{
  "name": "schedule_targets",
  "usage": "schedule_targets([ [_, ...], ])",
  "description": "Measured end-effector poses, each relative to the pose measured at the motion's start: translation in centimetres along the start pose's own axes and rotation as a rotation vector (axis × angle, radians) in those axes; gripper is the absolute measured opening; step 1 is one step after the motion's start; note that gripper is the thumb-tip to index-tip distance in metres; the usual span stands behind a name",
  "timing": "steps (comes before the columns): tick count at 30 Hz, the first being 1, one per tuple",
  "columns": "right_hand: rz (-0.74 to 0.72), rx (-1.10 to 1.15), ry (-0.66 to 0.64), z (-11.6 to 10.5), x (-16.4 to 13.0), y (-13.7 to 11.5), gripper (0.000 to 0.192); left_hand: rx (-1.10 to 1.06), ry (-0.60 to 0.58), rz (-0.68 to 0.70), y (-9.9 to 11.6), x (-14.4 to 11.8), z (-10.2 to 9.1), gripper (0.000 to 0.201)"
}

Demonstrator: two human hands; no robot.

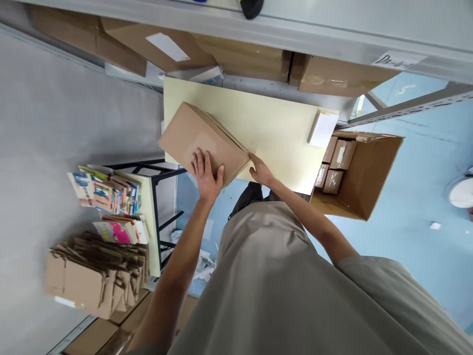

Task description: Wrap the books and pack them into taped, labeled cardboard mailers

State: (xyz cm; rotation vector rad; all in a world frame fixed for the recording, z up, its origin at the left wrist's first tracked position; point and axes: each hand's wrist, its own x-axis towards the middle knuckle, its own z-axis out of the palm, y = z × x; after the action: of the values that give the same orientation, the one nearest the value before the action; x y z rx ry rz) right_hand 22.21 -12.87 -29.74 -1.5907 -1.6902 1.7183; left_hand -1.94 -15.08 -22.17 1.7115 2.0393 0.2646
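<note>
Paper bags [84, 281] and bright books [107, 192] crowd a side shelf at left. At the pale counter [281, 133], the left hand [206, 175] lies flat on a closed cardboard box [201, 140], steadying it, while the right hand [260, 171] grips its edge. An open carton [369, 172] of small packages stands right.

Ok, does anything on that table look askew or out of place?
The closed brown cardboard box sits turned at an angle to the pale yellow tabletop, overhanging its near edge. The left hand lies flat on it; the right hand touches its corner.
</note>
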Motion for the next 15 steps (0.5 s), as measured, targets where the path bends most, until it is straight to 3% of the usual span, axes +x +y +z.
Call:
schedule_targets([
  [6,-0.049,-0.158,-0.168,-2.2,3.8,-1.3,0.099,0.010,0.029,-0.018,1.3,-0.3,0.6,0.090],
  [9,0.057,-0.181,-0.109,-3.0,3.3,-2.0,0.094,-0.002,0.052,0.001,1.5,0.5,-0.5,0.087],
  [12,0.309,0.036,0.027,-2.8,0.8,-2.2,0.077,0.000,0.109,0.012,1.3,4.3,-3.0,0.080],
  [15,0.535,0.522,-0.002,-1.8,-1.5,-2.7,0.070,-0.003,0.145,-0.036,0.8,11.0,-6.1,0.074],
])
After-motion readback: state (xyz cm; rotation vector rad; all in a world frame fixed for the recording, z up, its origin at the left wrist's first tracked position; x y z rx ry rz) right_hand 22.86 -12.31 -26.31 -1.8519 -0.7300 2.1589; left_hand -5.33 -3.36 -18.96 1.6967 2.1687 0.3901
